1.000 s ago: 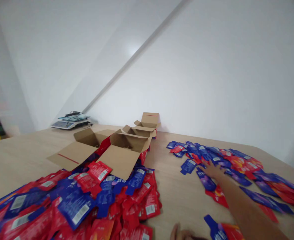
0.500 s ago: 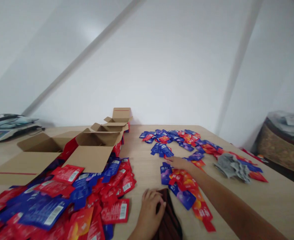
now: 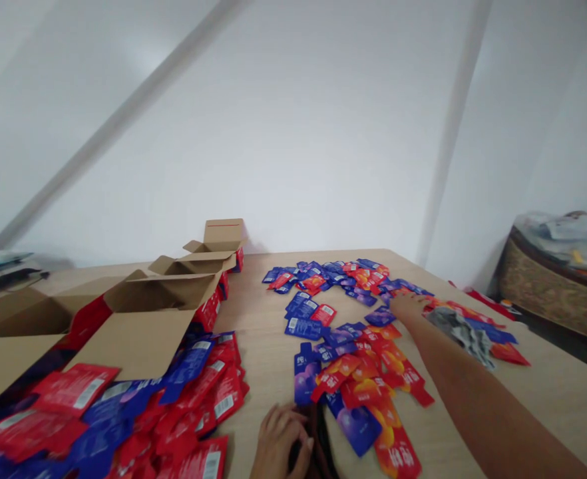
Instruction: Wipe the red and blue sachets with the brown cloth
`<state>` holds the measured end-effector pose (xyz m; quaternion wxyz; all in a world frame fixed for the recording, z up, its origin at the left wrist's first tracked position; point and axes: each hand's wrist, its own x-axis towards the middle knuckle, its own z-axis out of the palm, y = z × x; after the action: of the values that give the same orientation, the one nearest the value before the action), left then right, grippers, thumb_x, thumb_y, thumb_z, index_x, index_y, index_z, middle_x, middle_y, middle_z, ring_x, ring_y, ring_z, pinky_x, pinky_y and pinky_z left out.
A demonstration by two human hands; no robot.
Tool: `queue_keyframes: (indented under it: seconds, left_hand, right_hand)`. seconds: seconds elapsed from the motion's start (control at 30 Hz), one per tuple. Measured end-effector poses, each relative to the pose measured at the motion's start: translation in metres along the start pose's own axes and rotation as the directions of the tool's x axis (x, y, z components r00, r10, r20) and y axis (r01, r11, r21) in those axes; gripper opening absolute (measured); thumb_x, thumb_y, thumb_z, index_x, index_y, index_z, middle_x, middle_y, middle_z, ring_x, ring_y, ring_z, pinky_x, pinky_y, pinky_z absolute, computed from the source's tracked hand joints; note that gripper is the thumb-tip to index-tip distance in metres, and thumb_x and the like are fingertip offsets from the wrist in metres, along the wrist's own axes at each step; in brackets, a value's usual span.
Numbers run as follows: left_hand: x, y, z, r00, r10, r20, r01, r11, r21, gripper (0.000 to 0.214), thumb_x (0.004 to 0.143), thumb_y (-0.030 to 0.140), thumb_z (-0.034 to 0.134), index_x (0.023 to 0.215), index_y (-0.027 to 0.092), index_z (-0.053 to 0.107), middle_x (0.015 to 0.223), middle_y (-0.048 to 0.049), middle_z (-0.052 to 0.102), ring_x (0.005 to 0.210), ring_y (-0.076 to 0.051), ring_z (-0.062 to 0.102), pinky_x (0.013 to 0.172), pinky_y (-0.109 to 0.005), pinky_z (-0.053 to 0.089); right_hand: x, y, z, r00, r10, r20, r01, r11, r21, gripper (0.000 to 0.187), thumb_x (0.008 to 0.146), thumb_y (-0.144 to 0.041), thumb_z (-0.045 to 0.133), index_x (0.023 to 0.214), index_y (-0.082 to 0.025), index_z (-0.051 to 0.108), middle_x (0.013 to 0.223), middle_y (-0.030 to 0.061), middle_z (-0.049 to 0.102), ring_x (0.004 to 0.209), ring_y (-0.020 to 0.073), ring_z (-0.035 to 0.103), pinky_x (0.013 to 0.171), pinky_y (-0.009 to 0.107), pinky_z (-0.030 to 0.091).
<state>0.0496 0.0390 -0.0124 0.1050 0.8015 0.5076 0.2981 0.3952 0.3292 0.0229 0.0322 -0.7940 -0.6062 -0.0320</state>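
At the bottom centre, my left hand (image 3: pixel 282 440) is closed on a dark brown piece of fabric, perhaps a bag (image 3: pixel 317 442), whose lower part runs out of view. My right hand (image 3: pixel 407 305) reaches far forward and lies over the blue and red packets beside the crumpled grey cloth (image 3: pixel 466 332); its fingers look stretched out and small. Between my hands several orange-and-red packets (image 3: pixel 368 382) and purple-blue packets (image 3: pixel 353 422) overlap on the wooden table (image 3: pixel 268 359). Farther back lies a scattered group of blue and red packets (image 3: pixel 323 274).
Opened cardboard boxes (image 3: pixel 138 342) stand in a row along the left. A heap of red and blue packets (image 3: pixel 198 399) spreads in front of them. At far left sits a dark flat device (image 3: pixel 4 276). A patterned chair (image 3: pixel 548 286) with bagged items stands beyond the right edge.
My right hand has moved right and away, from the near packets to those by the grey cloth. More orange and blue packets now lie in the near group. The view has shifted right.
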Motion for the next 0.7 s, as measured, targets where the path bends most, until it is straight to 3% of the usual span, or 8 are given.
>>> queue_keyframes:
  seconds: [0.1,0.17,0.3,0.47,0.6,0.7]
  left_hand:
    - [0.000,0.001,0.000,1.000,-0.022,-0.009,0.022,1.000,-0.009,0.015,0.085,0.027,0.047,0.078,0.022,0.060,0.097,-0.0041,0.065,0.103,-0.021,0.054,0.093,-0.043,0.041]
    - [-0.001,0.004,-0.001,0.999,-0.042,-0.018,0.042,0.999,-0.025,0.016,0.085,0.028,0.046,0.079,0.023,0.060,0.098,-0.0040,0.064,0.102,-0.021,0.054,0.093,-0.042,0.041]
    - [-0.003,0.007,-0.002,0.998,-0.063,-0.026,0.062,0.997,-0.050,0.017,0.086,0.028,0.045,0.078,0.022,0.060,0.098,-0.0043,0.063,0.102,-0.021,0.053,0.093,-0.042,0.040]
    - [-0.003,0.008,-0.002,0.996,-0.079,-0.042,0.076,0.994,-0.077,0.018,0.086,0.029,0.045,0.078,0.022,0.060,0.098,-0.0041,0.063,0.102,-0.021,0.053,0.093,-0.042,0.039]
    - [-0.002,0.010,-0.003,0.993,-0.109,-0.036,0.105,0.990,-0.097,0.021,0.087,0.032,0.044,0.076,0.022,0.059,0.099,-0.0041,0.063,0.102,-0.021,0.052,0.092,-0.042,0.039]
    - [-0.002,0.010,-0.003,0.993,-0.118,-0.021,0.115,0.988,-0.104,0.023,0.087,0.034,0.043,0.076,0.022,0.059,0.101,-0.0038,0.063,0.105,-0.021,0.051,0.093,-0.042,0.039]
  right_hand:
    - [-0.005,0.024,0.007,0.980,0.197,-0.028,-0.198,0.977,-0.078,0.053,0.088,-0.026,0.022,0.131,0.001,0.038,0.127,0.0386,0.036,0.115,0.0483,0.039,0.078,0.073,0.022]
    - [-0.014,0.039,0.009,0.977,0.207,-0.049,-0.212,0.971,-0.111,0.051,0.088,-0.024,0.023,0.129,0.000,0.041,0.124,0.0373,0.041,0.112,0.0468,0.044,0.076,0.069,0.029]
    - [-0.033,0.061,0.002,0.994,-0.024,-0.107,0.006,0.987,-0.159,0.042,0.086,-0.014,0.030,0.123,-0.004,0.049,0.117,0.0301,0.051,0.107,0.0369,0.052,0.079,0.052,0.040]
    - [-0.045,0.082,-0.017,0.940,-0.319,-0.124,0.290,0.935,-0.203,0.035,0.084,-0.009,0.036,0.113,-0.004,0.054,0.106,0.0235,0.059,0.101,0.0276,0.056,0.084,0.039,0.041]
    - [-0.062,0.115,-0.020,0.899,-0.431,-0.077,0.411,0.892,-0.191,0.029,0.082,-0.009,0.040,0.100,-0.013,0.062,0.099,0.0144,0.064,0.093,0.0207,0.060,0.083,0.031,0.042]
    - [-0.077,0.151,-0.020,0.901,-0.427,-0.076,0.408,0.895,-0.180,0.023,0.076,-0.010,0.046,0.085,-0.016,0.066,0.085,0.0108,0.067,0.080,0.0199,0.063,0.075,0.030,0.045]
